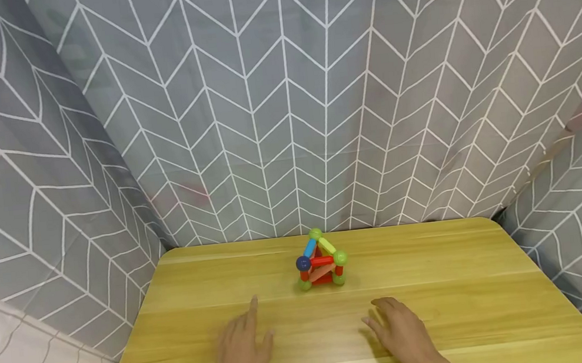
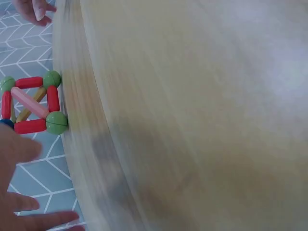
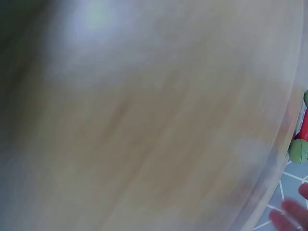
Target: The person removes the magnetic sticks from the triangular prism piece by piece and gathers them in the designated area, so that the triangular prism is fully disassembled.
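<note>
A toy built of coloured rods and balls (image 1: 322, 260) stands on the wooden table; it has green balls, one dark blue ball, and red, blue, yellow-green and orange-pink rods. My left hand (image 1: 239, 349) is over the table in front of it and to its left, index finger stretched forward, holding nothing. To the right of the toy, my right hand (image 1: 405, 335) has its fingers loosely bent, with nothing held. Both hands are apart from the toy. The left wrist view shows the left fingers (image 2: 45, 220) spread below the toy; the right wrist view catches only its edge.
The light wooden table (image 1: 438, 260) has rounded far corners, and the toy stands near its back edge. Grey curtains (image 1: 274, 118) with white zigzag lines hang behind the table and at both sides. White tiles (image 1: 33, 362) show at the lower left.
</note>
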Available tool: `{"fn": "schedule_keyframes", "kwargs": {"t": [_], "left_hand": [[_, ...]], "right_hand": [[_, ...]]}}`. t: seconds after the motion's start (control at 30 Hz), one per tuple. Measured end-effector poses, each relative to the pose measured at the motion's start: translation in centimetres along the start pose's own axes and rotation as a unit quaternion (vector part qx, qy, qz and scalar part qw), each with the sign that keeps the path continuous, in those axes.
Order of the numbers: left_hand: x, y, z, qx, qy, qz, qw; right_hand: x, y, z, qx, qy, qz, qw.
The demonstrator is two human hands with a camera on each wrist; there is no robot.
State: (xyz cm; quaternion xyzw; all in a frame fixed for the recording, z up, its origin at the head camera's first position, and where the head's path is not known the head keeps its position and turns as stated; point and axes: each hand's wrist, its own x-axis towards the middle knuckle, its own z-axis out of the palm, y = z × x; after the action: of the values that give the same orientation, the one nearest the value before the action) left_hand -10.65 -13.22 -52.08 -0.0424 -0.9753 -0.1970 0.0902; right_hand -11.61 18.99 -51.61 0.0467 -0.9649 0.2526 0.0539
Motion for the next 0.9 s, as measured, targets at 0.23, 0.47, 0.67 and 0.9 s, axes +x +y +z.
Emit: {"fn": "schedule_keyframes", "kwargs": {"t": [0.23,0.47,0.67,0.9], "left_hand": [[2.0,1.0,0.2,-0.148,0.079,0.022,0.9856],[5.5,3.6,1.2,-0.32,0.078,-0.007,0.9441],[7.6,5.1,2.4,-0.383,0.046,-0.037,0.9217],[9.0,6.3,3.7,-0.424,0.028,-0.024,0.9048]], "right_hand": [[2.2,-0.7,-0.4,0.118,0.051,-0.002,0.992],[5.2,-1.6,-0.5,0.165,0.112,-0.003,0.98],[7.1,-3.3,0.0,0.213,0.115,0.009,0.97],[8.4,-4.8,0.8,0.229,0.11,-0.034,0.967]]}}
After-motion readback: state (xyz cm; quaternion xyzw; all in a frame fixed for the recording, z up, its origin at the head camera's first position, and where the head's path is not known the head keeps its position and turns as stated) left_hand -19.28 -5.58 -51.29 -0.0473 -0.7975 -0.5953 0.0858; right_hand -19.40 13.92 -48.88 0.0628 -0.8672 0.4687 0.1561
